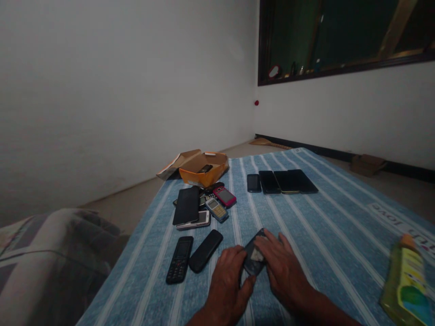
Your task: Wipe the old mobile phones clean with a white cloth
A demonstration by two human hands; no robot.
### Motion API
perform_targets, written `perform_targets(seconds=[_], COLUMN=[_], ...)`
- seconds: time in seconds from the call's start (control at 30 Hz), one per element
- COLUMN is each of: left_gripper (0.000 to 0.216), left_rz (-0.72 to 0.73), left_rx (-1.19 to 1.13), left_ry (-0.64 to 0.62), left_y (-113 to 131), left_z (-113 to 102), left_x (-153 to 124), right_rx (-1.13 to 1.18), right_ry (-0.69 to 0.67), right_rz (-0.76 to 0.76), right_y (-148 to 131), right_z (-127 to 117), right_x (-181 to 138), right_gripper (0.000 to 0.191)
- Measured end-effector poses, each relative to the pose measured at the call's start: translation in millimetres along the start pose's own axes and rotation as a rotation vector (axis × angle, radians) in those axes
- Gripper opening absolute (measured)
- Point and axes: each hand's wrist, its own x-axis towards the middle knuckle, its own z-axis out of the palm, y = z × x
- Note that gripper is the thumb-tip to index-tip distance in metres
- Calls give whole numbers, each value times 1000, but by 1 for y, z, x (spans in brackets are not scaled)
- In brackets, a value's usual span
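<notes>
A dark phone [250, 268] lies on the striped cloth between my hands. My left hand [229, 281] grips its left edge, with the thumb near the lower end. My right hand [284, 267] presses a small whitish wad [257, 255], like tissue or cloth, against the phone's face. The fingers partly cover both the wad and the phone. Just left of my left hand are a black keypad phone [180, 259] and another black phone [205, 251], which shows a plain dark surface.
A pile of phones [217, 209] sits beyond, by an open orange box [204, 176] holding a phone. Several dark-screened phones [285, 182] form a row farther right. A yellow-green bottle [406, 283] stands at right on the blue striped cloth [326, 235]. Draped fabric [57, 253] is at left.
</notes>
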Motion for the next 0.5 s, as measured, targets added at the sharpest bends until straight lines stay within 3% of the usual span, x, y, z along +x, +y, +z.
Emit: perform_targets(seconds=[0.23, 0.5], left_gripper=[47, 45], left_rz=[12, -12], left_rx=[5, 15], left_ry=[16, 20], left_y=[0, 1], left_z=[1, 5], left_x=[0, -4], right_rx=[-88, -52], right_ry=[65, 77], right_rz=[35, -125], right_y=[0, -10], right_z=[-4, 5], right_x=[1, -6], right_gripper=[46, 34])
